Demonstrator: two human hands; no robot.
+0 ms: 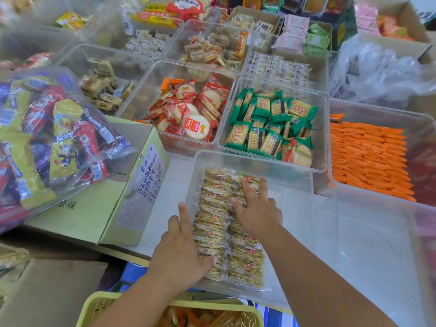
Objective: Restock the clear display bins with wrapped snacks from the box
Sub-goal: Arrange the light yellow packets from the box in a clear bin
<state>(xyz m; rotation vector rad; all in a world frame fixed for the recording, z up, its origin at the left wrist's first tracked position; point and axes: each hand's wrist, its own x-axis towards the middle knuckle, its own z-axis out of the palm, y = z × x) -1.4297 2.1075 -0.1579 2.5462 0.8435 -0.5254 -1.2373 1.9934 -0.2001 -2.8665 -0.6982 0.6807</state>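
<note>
Left hand [181, 252], right hand [258, 210] — no grip, fingers [263, 188] flat — press crinkly wrapped snacks [212, 210] in clear bin [254, 158]

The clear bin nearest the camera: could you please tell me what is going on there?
A person is lining up wrapped snacks in two rows inside the nearest clear bin. The left hand presses against the left row's near end, and the right hand lies flat on the right row. The bin's right half is bare.

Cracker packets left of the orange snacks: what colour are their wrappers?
Green wrappers, seen best in the head view.
</note>
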